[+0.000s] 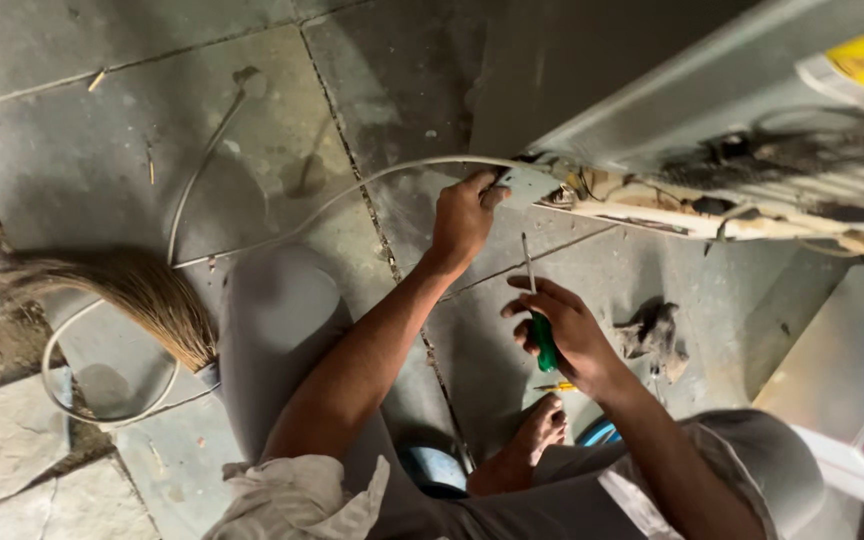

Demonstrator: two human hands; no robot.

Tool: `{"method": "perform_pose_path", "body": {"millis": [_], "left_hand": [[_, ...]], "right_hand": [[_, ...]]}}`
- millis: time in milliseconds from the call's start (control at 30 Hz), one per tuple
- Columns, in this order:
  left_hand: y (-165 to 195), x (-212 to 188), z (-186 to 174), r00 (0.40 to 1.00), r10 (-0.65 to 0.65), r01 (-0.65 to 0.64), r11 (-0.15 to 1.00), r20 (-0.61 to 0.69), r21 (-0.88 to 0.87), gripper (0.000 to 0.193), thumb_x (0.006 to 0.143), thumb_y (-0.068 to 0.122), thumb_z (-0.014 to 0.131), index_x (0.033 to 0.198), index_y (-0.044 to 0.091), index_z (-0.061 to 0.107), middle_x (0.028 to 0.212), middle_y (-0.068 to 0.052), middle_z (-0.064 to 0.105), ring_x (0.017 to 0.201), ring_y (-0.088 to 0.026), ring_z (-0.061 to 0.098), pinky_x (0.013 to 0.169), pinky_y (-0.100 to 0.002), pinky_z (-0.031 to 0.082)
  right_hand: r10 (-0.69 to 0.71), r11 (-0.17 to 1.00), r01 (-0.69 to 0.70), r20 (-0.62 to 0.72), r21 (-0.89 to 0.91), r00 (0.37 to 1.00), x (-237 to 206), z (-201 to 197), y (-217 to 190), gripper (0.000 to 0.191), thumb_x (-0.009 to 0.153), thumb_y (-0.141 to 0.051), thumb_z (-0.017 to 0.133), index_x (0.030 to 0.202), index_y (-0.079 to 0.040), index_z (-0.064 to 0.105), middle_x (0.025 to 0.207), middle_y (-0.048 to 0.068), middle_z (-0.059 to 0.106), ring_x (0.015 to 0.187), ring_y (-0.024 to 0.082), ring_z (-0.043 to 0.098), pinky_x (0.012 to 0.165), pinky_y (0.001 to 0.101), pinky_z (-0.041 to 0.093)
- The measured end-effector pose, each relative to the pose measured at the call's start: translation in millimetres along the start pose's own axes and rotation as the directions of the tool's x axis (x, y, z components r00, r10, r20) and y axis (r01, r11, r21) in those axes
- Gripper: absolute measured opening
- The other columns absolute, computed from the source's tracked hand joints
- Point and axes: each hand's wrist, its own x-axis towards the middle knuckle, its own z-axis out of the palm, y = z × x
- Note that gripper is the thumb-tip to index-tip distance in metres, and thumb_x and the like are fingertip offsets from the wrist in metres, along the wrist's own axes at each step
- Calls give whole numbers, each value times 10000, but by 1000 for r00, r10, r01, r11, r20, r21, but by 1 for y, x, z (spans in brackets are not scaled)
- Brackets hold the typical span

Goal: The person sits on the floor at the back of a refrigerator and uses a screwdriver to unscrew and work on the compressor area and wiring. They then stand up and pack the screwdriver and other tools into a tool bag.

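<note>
My left hand (464, 218) reaches forward and grips the lower corner of a dusty white appliance casing (672, 90), right where a white cable (352, 195) meets it. Closer to me, my right hand (564, 330) is closed around a green-handled screwdriver (544, 340). Its thin metal shaft points up towards the casing's open, grimy underside, where wires (722, 210) show, and the tip stops short of it.
The white cable loops away to the left over the stone slab floor (82, 150), past a straw broom (147, 295). A dark crumpled rag (652, 335) and a small yellow-handled tool (555, 386) lie near my bare foot (537, 435). A blue sandal (600, 432) sits beside that foot.
</note>
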Motion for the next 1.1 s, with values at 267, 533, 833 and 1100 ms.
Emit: {"method": "perform_pose_path", "body": {"millis": [267,533,833,1100], "left_hand": [[-21,0,0,984,151,-169,961,-99,-219,135,924,198,768,975,72,769,859,-75,778,748,-116,726,659,-309,559],[-12,-2,0,993,-110,103,979,-35,-175,146,904,202,780,970,72,791,826,-97,775,646,-194,700,609,-327,516],[-24,2,15,985,-72,36,975,-155,-220,203,894,231,766,1007,69,717,917,-76,786,848,-226,780,721,-343,596],[-17,4,5,987,-55,46,997,-151,-64,230,895,292,743,1004,101,673,951,-44,755,834,-267,736,689,-420,559]], "right_hand": [[107,994,-110,-123,-18,987,6,-5,5,420,1008,-158,496,1398,-24,574,968,90,686,671,151,577,548,294,443],[109,993,-113,-132,-26,985,15,-9,12,432,1014,-181,494,1410,-17,555,990,100,687,675,145,571,546,282,435],[108,991,-117,-120,-68,987,26,-6,18,435,1017,-179,493,1413,-9,552,991,103,686,677,144,572,534,269,431],[125,986,-140,-150,-90,981,31,-1,23,432,1018,-170,497,1411,1,552,990,111,681,677,150,566,542,271,432]]}}
